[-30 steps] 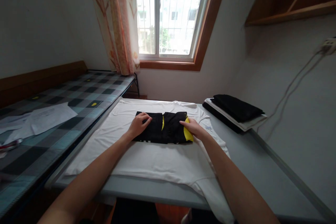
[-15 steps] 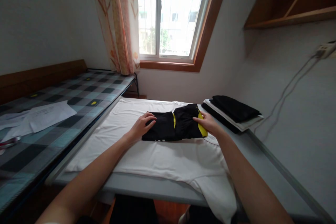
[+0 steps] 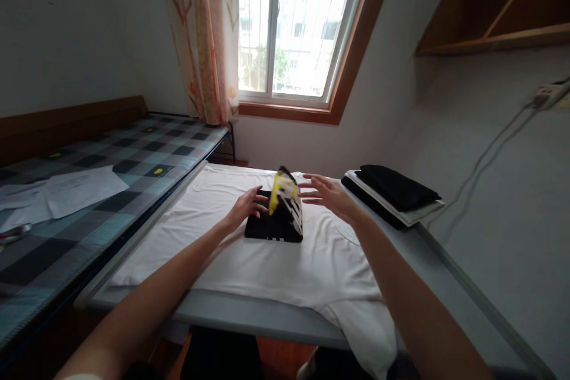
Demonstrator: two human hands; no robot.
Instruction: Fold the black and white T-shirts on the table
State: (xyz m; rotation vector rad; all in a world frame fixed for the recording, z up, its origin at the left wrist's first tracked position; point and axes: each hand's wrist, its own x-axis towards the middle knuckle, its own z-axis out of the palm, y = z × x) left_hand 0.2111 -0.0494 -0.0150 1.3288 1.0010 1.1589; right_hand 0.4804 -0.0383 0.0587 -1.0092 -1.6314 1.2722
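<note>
A black folded garment with yellow and white print lies across a white T-shirt; I cannot tell what kind of garment it is. Its right part stands up, tilted over toward the left. My left hand is at the garment's left edge, with fingers apart and curving over the black cloth. Just right of the raised flap is my right hand, fingers spread and nothing held in them. Beneath both hands the T-shirt is spread flat, its near sleeve hanging over the front edge.
The T-shirt covers much of a grey table. A stack of folded black and white clothes sits at the right by the wall. To the left, papers lie on a checked mattress. A wooden shelf juts out at upper right.
The garment's right part has been lifted and swung leftward, and my right hand has let go of it. That hand moved left and its fingers opened. My left hand stayed nearly in place.
</note>
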